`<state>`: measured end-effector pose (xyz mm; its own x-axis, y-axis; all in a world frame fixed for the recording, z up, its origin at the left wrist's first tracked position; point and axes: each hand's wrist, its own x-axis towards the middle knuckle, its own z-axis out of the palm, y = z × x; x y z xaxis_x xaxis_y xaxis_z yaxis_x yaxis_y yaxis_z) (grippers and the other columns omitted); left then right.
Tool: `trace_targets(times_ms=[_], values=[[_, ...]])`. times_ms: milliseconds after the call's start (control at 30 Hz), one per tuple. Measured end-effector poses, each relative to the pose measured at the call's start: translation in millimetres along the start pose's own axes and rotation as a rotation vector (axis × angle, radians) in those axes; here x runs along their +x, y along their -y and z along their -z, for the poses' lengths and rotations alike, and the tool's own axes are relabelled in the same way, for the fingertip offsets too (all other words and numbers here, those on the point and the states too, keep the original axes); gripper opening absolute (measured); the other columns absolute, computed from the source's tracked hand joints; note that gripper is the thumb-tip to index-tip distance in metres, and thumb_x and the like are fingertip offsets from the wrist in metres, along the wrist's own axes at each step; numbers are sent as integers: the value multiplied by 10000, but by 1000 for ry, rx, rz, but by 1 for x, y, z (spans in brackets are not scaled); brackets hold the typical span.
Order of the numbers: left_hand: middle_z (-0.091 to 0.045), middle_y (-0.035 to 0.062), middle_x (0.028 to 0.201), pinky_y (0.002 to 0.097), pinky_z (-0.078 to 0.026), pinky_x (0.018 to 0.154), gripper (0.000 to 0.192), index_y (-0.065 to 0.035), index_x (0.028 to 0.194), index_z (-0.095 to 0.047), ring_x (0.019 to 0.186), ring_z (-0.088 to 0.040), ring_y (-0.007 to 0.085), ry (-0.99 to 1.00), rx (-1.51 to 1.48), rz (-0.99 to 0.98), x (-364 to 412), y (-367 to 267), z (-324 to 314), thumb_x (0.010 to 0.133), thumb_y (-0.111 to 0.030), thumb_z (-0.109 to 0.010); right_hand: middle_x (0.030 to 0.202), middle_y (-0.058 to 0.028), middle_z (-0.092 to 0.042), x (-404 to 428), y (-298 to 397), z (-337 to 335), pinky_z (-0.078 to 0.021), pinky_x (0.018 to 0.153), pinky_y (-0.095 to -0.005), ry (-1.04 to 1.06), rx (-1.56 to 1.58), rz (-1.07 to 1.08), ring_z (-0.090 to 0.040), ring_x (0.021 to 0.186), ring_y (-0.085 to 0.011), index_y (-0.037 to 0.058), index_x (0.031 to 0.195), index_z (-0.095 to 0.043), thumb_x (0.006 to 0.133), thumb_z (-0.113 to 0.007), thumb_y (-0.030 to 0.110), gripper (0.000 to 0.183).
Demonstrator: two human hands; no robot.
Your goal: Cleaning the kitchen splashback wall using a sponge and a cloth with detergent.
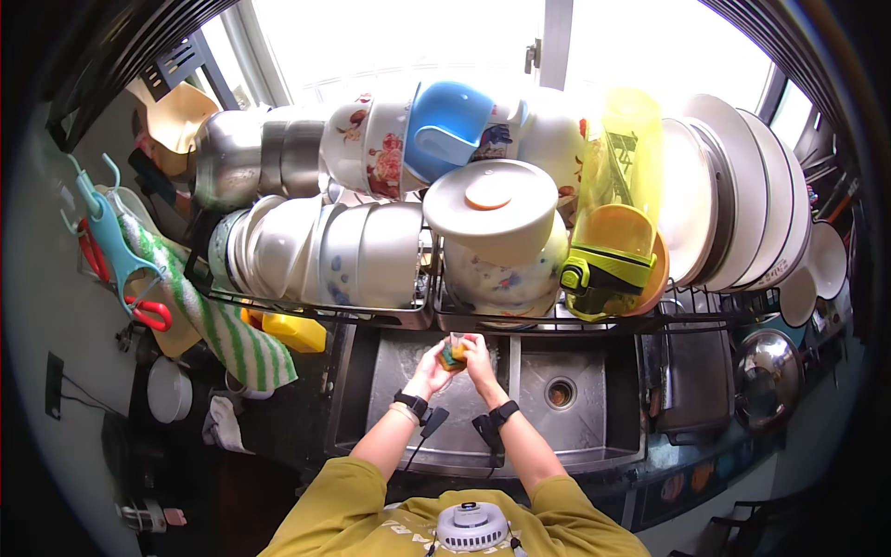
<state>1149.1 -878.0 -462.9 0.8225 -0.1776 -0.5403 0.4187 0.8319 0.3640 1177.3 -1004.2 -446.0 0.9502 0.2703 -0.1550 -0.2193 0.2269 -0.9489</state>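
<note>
Over the left basin of a stainless steel double sink (539, 435), my two hands meet close together. My left hand (432, 370) holds a yellow and green scrubbing sponge (447, 360) from the left. From the other side, my right hand (480, 363) grips a small, clear-looking piece (456, 342) against the sponge; its exact kind is too small to tell. The fingers partly cover both things. A drain (560, 393) lies in the right basin.
Just beyond my hands, a black dish rack (376, 316) spans the sink, loaded with bowls, white plates (686, 202), a lidded container (491, 209) and a yellow bottle (616, 174). A striped towel (230, 327) hangs at left. Pan lid (769, 379) at right.
</note>
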Motion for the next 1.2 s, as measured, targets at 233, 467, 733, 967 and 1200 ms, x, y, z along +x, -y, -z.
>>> trace_targets(times_ms=[233,467,733,967,1200], values=[[-557,109,1152,424,-391,1007,384,-58,1186,-507,1087,-538,248,52,-13,92,14,14,0,827,-77,-641,1232,-141,-538,-8,0,39,-362,1000,-301,76,-55,72,-478,1189,-193,24,1192,-396,765,-375,-140,458],[-603,74,1041,373,-451,909,300,-60,1066,-562,973,-582,212,105,251,-22,13,8,0,789,-59,-675,1008,-144,-641,-10,53,59,-450,919,-331,-217,-429,300,-599,1039,-234,-19,1076,-546,751,-414,-67,354],[-615,54,922,389,-517,762,240,-92,1008,-559,837,-620,212,30,237,-55,20,5,-24,811,-135,-690,759,-175,-594,16,67,109,-453,713,-406,-647,-582,588,-575,766,-332,-39,898,-563,779,-475,19,159],[-605,13,946,332,-469,739,303,-107,1043,-569,874,-579,150,15,300,-127,25,-1,-21,791,-163,-727,930,-191,-574,16,117,114,-426,812,-444,-424,-1280,852,-541,890,-361,2,940,-555,764,-514,90,201],[-558,-4,690,304,-393,562,175,-74,866,-609,616,-494,116,-333,890,-300,16,21,-24,873,-249,-604,798,-187,-631,31,90,132,-413,843,-506,-498,-1654,843,-586,849,-379,53,732,-641,718,-555,146,127]])
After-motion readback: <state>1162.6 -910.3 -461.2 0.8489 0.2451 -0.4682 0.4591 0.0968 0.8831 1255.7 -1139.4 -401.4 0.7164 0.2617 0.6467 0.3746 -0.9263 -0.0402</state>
